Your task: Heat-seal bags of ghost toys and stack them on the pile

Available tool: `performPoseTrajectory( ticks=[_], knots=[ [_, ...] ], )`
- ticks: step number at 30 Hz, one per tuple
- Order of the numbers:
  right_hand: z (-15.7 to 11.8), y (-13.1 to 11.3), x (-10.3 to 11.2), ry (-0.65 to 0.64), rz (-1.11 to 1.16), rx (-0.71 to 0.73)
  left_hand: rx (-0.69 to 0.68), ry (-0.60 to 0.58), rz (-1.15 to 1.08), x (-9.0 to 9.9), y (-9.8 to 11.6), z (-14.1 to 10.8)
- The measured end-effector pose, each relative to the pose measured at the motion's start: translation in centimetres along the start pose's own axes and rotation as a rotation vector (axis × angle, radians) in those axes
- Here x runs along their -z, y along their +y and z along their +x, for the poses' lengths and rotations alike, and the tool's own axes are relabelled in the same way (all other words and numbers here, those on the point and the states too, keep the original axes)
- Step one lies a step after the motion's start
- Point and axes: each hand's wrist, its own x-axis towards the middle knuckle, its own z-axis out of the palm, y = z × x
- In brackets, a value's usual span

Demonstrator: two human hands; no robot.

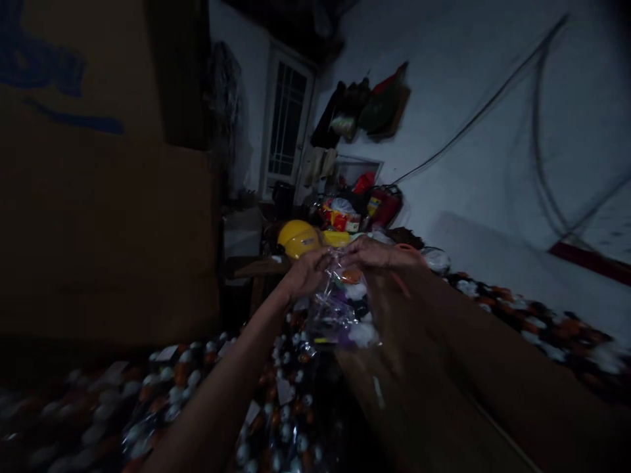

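The clear bag (342, 309) hangs down from both hands, in front of the person and above the pile of small packs (276, 394). Its long axis goes almost straight down, and its top edge is up between the fingers. The left hand (308, 270) holds the top edge from the left side and the right hand (377, 253) holds it from the right side, so the two hands almost meet over the bag's mouth. Both hands are about equally near to it. Each hand is closed in a pinch on the plastic; how the single fingers lie I cannot tell, the picture is dark and blurred. Inside the bag there are small orange, white and purple pieces. Behind the hands a yellow helmet (297, 238) lies on a table (256, 266)
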Motion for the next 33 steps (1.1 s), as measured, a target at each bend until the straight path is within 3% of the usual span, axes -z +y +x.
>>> performPoseTrajectory(
  ticks=[4, 6, 8, 11, 13, 17, 20, 24, 26, 28, 30, 33],
  knots=[
    [-5.1, 1.2, 3.6, 0.407, 0.018, -0.043, -0.021, -0.073, -0.097, -2.0, 4.3, 6.4],
    [-7.3, 1.1, 4.4, 0.583, 0.019, -0.049, -0.005, -0.031, -0.149, -1.9, 6.8, 7.9],
    [-9.4, 0.5, 4.9, 0.719, 0.013, -0.038, 0.002, 0.051, -0.193, -1.1, 9.0, 7.8],
    [-12.5, -1.3, 5.3, 0.888, -0.048, -0.028, 0.104, 0.051, -0.376, -0.8, 10.6, 4.7],
    [-14.8, -2.3, 5.3, 0.977, -0.125, -0.043, 0.202, -0.035, -0.575, -2.7, 9.8, 1.6],
    [-20.0, -2.8, 4.5, 1.084, -0.336, -0.082, 0.111, -0.108, -0.82, -10.4, 6.0, -4.1],
    [-24.7, -2.6, 3.2, 1.152, -0.549, -0.089, 0.058, 0.009, -0.867, -16.2, 4.7, -7.1],
    [-31.6, -2.8, 0.6, 1.149, -0.601, -0.226, 0.271, 0.093, -0.707, -21.0, 6.5, -9.8],
    [-34.9, -3.0, -0.9, 1.154, -0.574, -0.255, 0.441, 0.047, -0.657, -22.5, 7.9, -10.6],
    [-38.0, -3.1, -2.9, 1.189, -0.559, -0.257, 0.587, -0.077, -0.645, -23.6, 9.1, -11.2],
    [-40.8, -3.4, -5.3, 1.246, -0.446, -0.293, 0.685, -0.167, -0.65, -24.5, 10.1, -12.0],
    [-43.8, -3.6, -9.1, 1.398, -0.135, -0.427, 0.775, -0.125, -0.674, -25.7, 11.0, -13.3]
  ],
)
